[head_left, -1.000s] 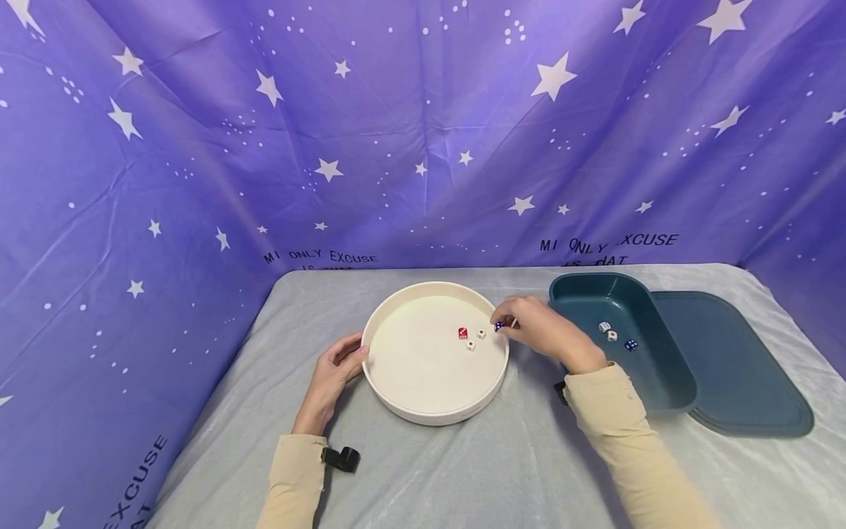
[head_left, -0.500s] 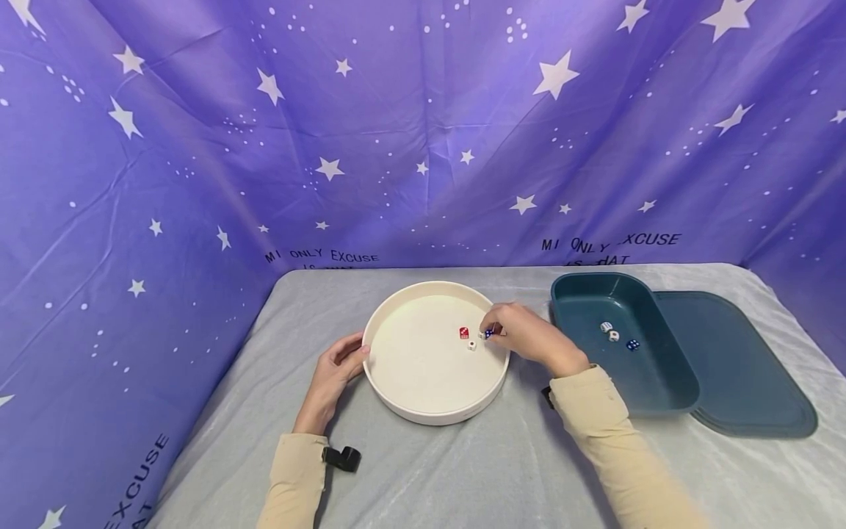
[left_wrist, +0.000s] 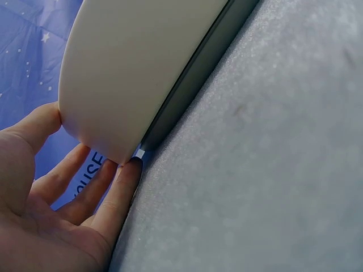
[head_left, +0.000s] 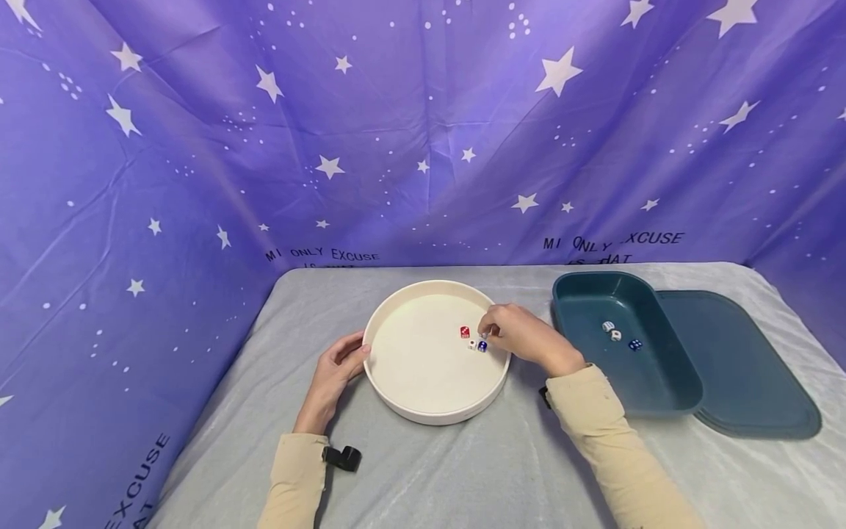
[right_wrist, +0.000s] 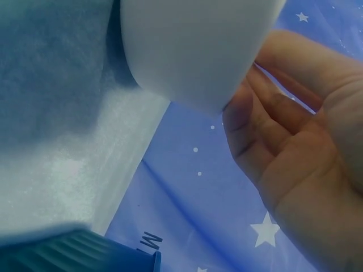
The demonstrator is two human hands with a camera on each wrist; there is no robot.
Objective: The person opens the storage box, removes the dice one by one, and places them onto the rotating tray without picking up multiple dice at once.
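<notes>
My left hand [head_left: 338, 367] holds the near-left side of a round cream tray [head_left: 423, 382], thumb on the rim and fingers under the outer wall, as the left wrist view shows. Inside the tray, my right hand [head_left: 518, 334] reaches over the right rim with bent fingers. A white die [head_left: 483, 336] shows partly right at its fingertips; I cannot tell whether they pinch it. Just in front lies a blue die [head_left: 482, 346], beside another white die [head_left: 472, 344]. A red die [head_left: 465, 332] sits slightly farther back. In the right wrist view the tray wall hides the fingertips.
To the right stands a deep teal box [head_left: 661, 382] with two white dice [head_left: 609, 327] and a blue die [head_left: 635, 344] inside. Its flat teal lid [head_left: 747, 367] lies beside it. A grey cloth [head_left: 463, 477] covers the table, and a purple star-patterned curtain [head_left: 423, 110] hangs behind.
My right hand has moved left into the tray with the blue die and let go of it beside the white dice. My left hand has stayed on the tray.
</notes>
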